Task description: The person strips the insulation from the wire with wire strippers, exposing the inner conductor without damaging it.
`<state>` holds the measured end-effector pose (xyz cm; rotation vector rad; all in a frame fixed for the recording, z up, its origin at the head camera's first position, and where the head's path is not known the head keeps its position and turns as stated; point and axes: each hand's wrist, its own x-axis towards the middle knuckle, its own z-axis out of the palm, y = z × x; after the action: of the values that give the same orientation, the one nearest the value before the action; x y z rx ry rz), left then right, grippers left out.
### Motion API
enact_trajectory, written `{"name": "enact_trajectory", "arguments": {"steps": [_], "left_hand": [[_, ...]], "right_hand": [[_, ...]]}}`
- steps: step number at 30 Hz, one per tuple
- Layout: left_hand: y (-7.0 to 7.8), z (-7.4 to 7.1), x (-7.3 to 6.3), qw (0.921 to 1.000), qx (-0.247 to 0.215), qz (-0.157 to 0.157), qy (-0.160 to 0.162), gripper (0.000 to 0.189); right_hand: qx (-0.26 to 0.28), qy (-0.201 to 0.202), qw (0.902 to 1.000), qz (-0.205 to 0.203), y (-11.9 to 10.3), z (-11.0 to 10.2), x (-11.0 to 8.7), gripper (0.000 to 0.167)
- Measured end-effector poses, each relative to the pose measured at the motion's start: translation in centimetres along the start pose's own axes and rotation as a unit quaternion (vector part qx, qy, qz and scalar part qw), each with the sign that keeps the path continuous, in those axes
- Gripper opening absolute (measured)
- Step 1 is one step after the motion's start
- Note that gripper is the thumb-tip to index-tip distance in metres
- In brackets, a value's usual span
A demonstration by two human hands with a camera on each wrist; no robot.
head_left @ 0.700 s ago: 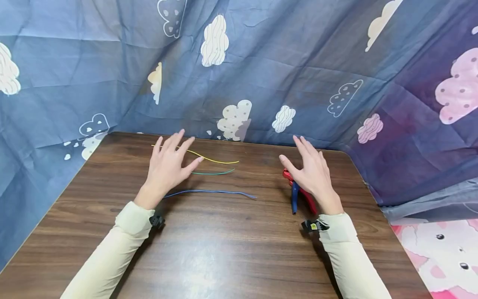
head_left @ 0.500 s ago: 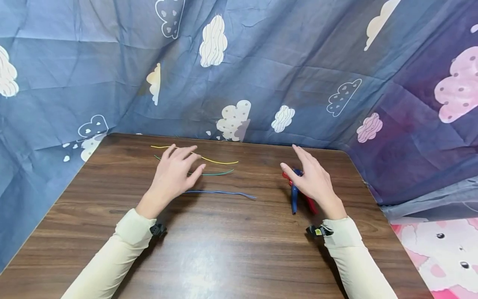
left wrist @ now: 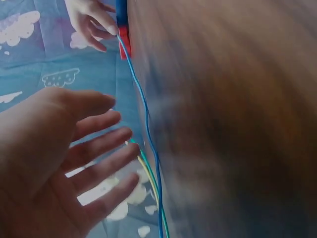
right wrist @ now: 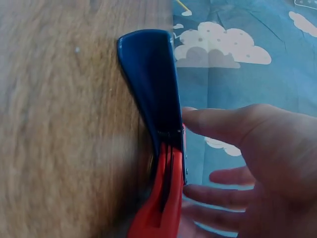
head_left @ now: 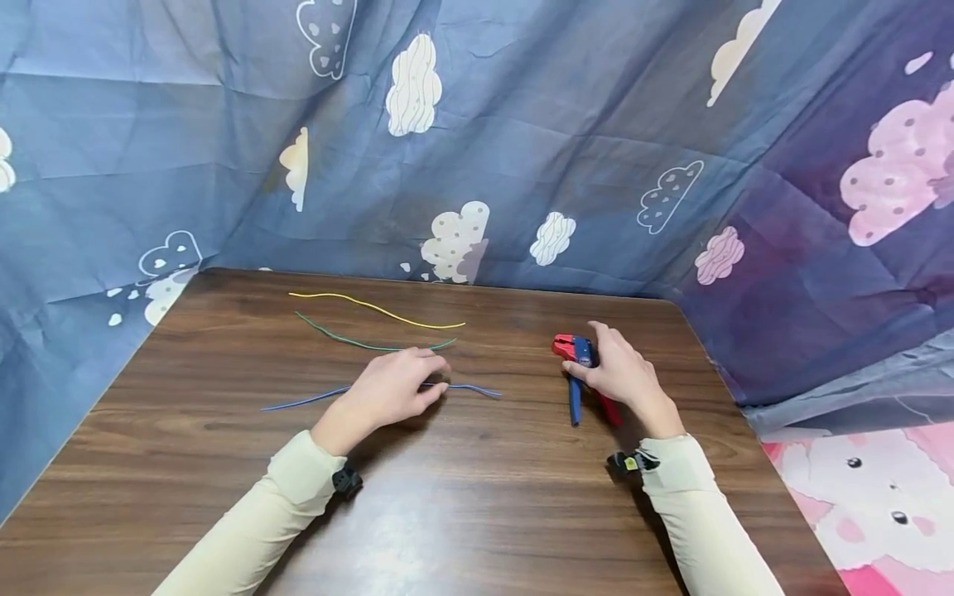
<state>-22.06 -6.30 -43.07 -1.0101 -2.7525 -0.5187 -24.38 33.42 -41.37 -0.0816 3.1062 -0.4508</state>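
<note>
My left hand (head_left: 389, 389) is low over the middle of a blue wire (head_left: 477, 387), its fingertips right at the wire. In the left wrist view, the fingers and thumb are spread loosely, and the blue wire (left wrist: 147, 119) runs past beyond them. On the right, pliers (head_left: 581, 351) with one blue and one red handle lie on the table. My right hand (head_left: 622, 372) is around their right side. In the right wrist view, the thumb (right wrist: 213, 121) reaches the edge of the pliers (right wrist: 148, 84), with the fingers extended behind their far side.
A yellow wire (head_left: 376, 309) lies near the back of the wooden table (head_left: 507, 505), with a green wire (head_left: 335, 336) in front of it. Blue cloth (head_left: 507, 149) with cloud prints hangs behind the table and along its right side.
My left hand has moved right and toward me, down from above the yellow and green wires to the blue wire. My right hand has lowered beside the pliers, its fingers drawing nearer them.
</note>
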Motion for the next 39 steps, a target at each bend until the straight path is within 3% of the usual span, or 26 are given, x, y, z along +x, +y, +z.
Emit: {"name": "enact_trajectory", "arguments": {"steps": [6,10,17,22,32,39], "left_hand": [[-0.1,0.2,-0.1,0.9991,-0.009,-0.019,-0.037,0.017],[-1.0,0.2,-0.3,0.9990,-0.003,-0.033,-0.031,0.017],[-1.4,0.2,-0.4,0.9995,0.001,-0.027,-0.012,0.022],[-1.5,0.1,-0.5,0.9996,-0.004,-0.025,-0.006,0.022],[-1.6,0.1,-0.5,0.9995,-0.007,-0.024,-0.019,0.025],[-1.7,0.2,-0.4,0.9994,-0.018,-0.027,-0.012,0.021]], "right_hand": [[-0.004,-0.035,0.9988,0.034,0.2,0.2,-0.2,0.088],[-0.013,-0.057,0.9971,0.048,0.0,0.3,-0.1,0.085],[-0.036,-0.084,0.9913,0.094,-0.2,0.0,-0.3,0.094],[-0.050,-0.108,0.9884,0.095,-0.1,0.1,-0.3,0.089],[-0.050,-0.028,0.9965,0.061,0.4,1.3,0.3,0.061],[0.023,-0.007,0.9983,0.052,0.4,1.9,0.6,0.054]]}}
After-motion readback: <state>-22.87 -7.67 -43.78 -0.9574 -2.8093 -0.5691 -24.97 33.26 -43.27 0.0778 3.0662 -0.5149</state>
